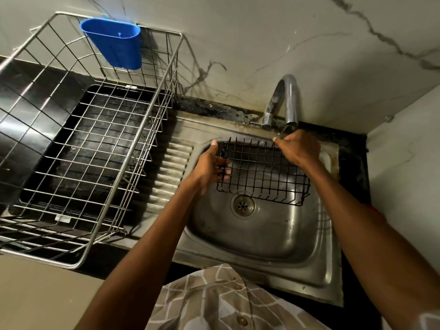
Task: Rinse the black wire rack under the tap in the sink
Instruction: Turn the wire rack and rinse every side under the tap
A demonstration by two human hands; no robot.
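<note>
Steel dish basket (90, 144) with blue cup (113, 42) sat left of sink (273, 236). Your left hand (210, 169) gripped black wire rack (264, 173) at left edge, held over basin; your right hand (297, 148) clutched its far right corner beneath tap (284, 101).

Veined marble wall (262, 32), black countertop (14, 148), dim light

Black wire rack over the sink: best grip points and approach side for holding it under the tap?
Likely the two short ends of the black wire rack, one hand from each side. It lies roughly flat over the sink, so the end rims are exposed. The left hand curls round the left end; the right hand grips the far right corner below the tap.
</note>
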